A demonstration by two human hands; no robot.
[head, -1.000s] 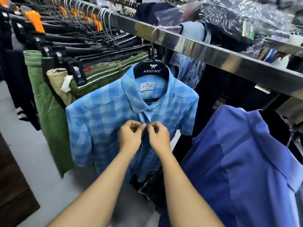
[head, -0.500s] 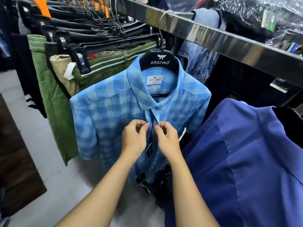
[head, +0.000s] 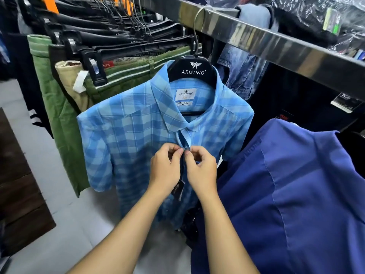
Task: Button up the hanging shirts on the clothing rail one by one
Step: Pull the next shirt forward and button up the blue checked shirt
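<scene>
A light-blue checked short-sleeved shirt [head: 138,131] is hung on a black hanger [head: 192,71] above the hands. Its front edges are pinched together by the left hand [head: 166,169] and right hand [head: 201,169], apparently so that a button can be fastened.

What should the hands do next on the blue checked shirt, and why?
The left hand and right hand each pinch one front edge of the blue checked shirt just below the collar, and the front below them looks open. So the next move is probably to ease the button through its hole right there. The button itself is hidden.
</scene>
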